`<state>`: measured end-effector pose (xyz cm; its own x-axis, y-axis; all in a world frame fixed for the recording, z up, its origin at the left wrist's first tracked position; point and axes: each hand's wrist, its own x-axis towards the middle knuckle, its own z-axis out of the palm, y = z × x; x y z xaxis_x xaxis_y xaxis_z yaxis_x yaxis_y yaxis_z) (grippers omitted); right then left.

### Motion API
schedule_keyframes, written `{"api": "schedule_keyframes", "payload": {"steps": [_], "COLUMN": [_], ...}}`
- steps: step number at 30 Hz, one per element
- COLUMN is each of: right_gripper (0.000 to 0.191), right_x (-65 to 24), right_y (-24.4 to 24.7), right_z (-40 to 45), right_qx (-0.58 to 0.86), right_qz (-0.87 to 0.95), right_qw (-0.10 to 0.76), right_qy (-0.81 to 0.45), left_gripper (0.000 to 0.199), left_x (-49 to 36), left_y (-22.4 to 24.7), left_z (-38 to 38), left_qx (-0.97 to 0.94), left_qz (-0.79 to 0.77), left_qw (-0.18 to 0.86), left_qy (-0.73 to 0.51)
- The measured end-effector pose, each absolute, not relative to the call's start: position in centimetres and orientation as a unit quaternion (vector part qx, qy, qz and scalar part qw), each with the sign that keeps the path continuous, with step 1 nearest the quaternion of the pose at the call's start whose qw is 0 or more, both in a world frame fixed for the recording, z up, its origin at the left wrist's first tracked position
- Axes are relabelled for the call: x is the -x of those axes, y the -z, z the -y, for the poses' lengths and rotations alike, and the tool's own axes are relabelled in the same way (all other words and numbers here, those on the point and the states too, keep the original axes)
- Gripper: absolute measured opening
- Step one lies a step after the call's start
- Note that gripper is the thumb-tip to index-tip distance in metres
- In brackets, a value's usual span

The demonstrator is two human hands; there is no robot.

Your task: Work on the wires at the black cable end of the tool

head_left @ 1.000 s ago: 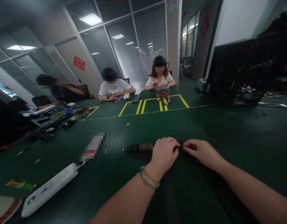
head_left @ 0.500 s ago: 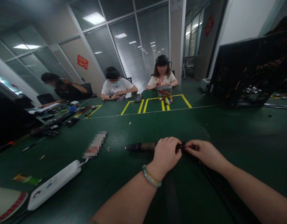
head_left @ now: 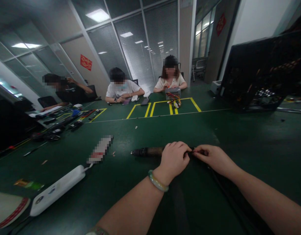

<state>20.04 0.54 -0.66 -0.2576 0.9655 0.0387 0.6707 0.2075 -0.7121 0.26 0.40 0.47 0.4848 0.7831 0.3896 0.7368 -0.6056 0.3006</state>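
A dark electric screwdriver [head_left: 150,151] lies on its side on the green table, its bit end pointing left. My left hand [head_left: 173,160] is closed around its rear part and hides much of the body. Just right of it, my right hand [head_left: 209,156] pinches the dark cable end at the back of the screwdriver; the fingers partly cover the joint. From below the right hand a black cable [head_left: 221,186] runs toward the front edge.
At left lie a white power bank [head_left: 58,189], a phone [head_left: 101,150], a small green-and-gold item [head_left: 29,184] and a pale cup [head_left: 9,209]. A black case [head_left: 260,75] stands at right. Several people sit opposite, one behind a grey power supply [head_left: 173,93] with wires.
My hands have shifted very slightly. The dark gap between my left fingers and right fingertips looks narrower; the screwdriver stays in place.
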Motion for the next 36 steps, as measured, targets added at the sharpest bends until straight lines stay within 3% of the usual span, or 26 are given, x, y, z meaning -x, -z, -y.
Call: {"api": "schedule_keyframes", "payload": {"steps": [36], "right_gripper": [0.019], "right_x": [-20.04], "right_y": [1.27], "right_z": [-0.44], "right_qx": [0.549], "right_qz": [0.734], "right_qw": [0.300], "right_qy": [-0.263], "left_gripper": [0.015], "left_x": [-0.47], "left_y": [0.20], "left_z": [-0.03], "left_qx": [-0.868], "left_qz": [-0.423], "left_qw": [-0.016], "left_qy": [-0.261]}}
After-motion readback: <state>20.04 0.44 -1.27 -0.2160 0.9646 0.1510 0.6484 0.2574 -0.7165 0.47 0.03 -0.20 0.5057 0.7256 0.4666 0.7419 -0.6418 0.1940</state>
